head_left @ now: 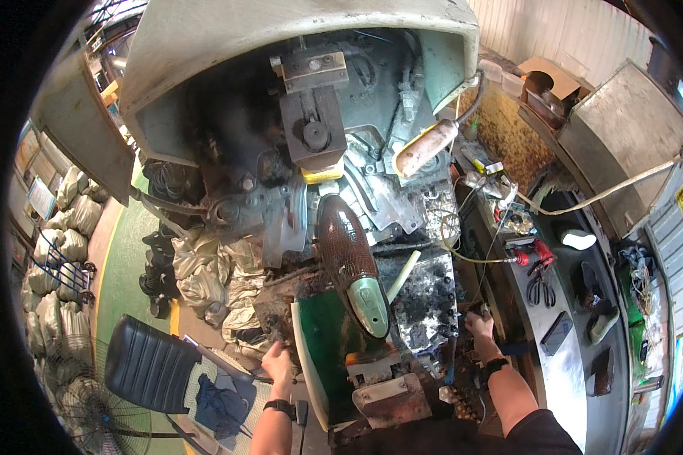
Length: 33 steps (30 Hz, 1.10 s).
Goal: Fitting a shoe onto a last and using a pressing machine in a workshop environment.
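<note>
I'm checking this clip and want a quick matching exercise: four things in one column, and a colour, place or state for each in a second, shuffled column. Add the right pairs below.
Things
1. upper
2. last
3. chair
4. fan

Descriptions
A. has a dark blue cloth lying on its seat
B. pale green, its bare end showing
C. round wire guard, at the picture's lower left
D. brown, with a scale-like pattern

Right pairs
1-D
2-B
3-A
4-C
</note>
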Available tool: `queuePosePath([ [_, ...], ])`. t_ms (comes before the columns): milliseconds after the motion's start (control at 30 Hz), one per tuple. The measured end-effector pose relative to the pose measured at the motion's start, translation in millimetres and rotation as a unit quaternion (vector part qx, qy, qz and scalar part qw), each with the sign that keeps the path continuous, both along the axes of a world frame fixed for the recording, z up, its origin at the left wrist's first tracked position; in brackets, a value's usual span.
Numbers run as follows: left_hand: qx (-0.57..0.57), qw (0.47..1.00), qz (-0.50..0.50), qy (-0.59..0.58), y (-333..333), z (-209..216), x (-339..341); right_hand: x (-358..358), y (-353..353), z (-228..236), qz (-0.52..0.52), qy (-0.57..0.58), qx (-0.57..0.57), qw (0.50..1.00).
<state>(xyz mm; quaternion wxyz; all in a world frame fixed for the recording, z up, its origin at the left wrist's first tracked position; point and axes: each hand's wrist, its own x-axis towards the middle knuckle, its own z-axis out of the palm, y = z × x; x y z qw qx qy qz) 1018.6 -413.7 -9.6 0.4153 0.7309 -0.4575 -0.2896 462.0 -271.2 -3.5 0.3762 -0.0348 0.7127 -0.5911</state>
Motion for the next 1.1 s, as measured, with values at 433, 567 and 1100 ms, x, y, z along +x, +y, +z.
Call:
queuePosePath([
  [433,0.008,0.992,0.096,-0.077,-58.1,76.5,-15.4,44.1,-59.7,158.1,0.19,0.06,-0.152,0.968],
  [567,-0.183,0.96,0.097,0.187,-85.3,138.7,-70.1,86.6,-87.6,217.6,0.364,0.094,-0.176,0.91],
  [1100,0.046,0.768,-0.151,0.621,-56.7,207.8,-245.9,207.7,-151.2,212.5,0.272,-0.089,-0.329,0.9],
])
